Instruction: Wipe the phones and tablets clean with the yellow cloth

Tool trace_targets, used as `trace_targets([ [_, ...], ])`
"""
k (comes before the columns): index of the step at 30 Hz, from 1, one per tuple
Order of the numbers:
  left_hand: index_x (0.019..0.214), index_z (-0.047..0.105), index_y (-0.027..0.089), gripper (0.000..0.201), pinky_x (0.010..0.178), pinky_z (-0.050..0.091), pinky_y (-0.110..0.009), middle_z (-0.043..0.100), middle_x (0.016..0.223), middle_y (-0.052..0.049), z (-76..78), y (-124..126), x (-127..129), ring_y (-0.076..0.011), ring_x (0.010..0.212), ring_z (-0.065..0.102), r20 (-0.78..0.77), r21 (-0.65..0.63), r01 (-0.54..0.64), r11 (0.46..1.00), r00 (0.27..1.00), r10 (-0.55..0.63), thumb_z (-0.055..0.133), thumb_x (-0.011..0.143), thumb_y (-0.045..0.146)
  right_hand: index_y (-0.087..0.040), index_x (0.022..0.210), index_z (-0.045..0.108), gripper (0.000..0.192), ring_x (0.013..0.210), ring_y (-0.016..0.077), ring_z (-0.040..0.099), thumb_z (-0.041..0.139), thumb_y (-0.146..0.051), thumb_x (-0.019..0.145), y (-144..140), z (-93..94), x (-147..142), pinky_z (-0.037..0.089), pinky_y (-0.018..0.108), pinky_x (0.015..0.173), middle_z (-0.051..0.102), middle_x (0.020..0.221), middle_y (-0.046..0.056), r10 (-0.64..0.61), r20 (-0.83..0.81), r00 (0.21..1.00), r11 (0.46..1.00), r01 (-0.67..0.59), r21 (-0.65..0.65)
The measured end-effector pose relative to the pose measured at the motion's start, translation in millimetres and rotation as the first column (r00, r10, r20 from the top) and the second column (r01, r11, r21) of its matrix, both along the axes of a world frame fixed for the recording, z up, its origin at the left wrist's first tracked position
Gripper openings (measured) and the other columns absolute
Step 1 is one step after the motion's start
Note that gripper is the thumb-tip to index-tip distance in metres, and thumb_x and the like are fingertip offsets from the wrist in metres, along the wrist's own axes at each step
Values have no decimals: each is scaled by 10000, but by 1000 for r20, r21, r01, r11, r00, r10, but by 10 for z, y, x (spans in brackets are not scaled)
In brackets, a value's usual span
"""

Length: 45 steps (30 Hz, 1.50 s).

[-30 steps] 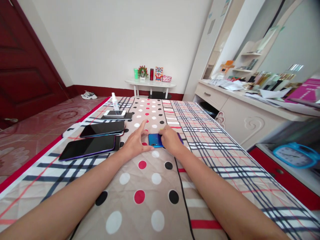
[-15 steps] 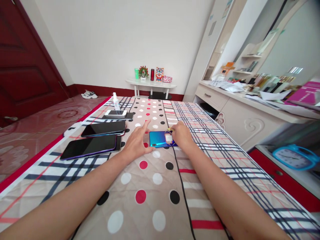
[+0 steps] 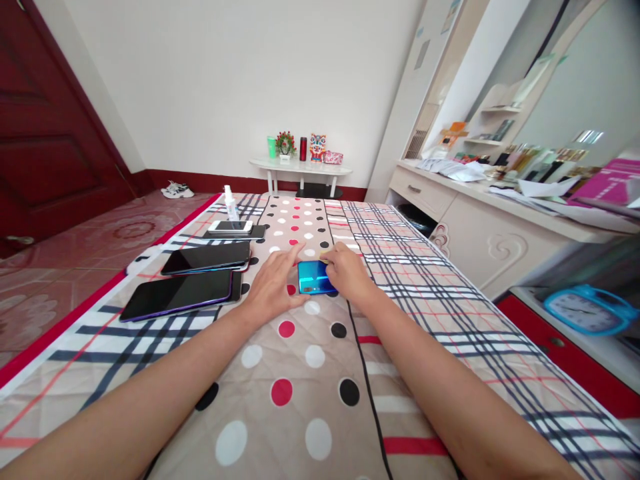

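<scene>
No words or numbers are legible; the magenta package (image 3: 611, 184) and blue clock (image 3: 587, 312) show unreadable marks.

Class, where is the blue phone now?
In the head view, the blue phone lies centrally on the dotted bedspread, right of the left hand, partly hidden by the right hand.

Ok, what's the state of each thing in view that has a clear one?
Glossy blue rectangular phone: flat, back up, partly covered
Left hand: open, fingers spread
Right hand: closed, small yellowish thing at its fingertips
Long black purple-edged phone: flat, screen dark
Glossy black rectangular phone beyond it: flat, screen dark
White rectangular phone: flat, screen dark
Slim white plastic spray bottle: upright
White rectangular dressing-table drawer: shut
</scene>
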State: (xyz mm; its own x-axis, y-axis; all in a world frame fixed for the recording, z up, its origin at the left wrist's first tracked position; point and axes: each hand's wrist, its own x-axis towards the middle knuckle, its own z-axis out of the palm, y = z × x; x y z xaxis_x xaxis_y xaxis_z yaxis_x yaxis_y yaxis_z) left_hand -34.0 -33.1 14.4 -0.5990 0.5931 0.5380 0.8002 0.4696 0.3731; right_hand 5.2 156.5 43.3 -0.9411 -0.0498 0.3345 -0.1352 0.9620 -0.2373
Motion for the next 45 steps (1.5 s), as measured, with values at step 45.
trace_targets([
  [45,1060,722,280,381,721,449,-301,701,879,-65,-87,-112,-136,-231,840,626,-7,-98,-205,974,979,205,445,923,503,-142,1014,675,306,911,193,553,410,-118,862,77,-97,51,447,294,831,557,1005,101,13,-313,950,989,-59,-137],
])
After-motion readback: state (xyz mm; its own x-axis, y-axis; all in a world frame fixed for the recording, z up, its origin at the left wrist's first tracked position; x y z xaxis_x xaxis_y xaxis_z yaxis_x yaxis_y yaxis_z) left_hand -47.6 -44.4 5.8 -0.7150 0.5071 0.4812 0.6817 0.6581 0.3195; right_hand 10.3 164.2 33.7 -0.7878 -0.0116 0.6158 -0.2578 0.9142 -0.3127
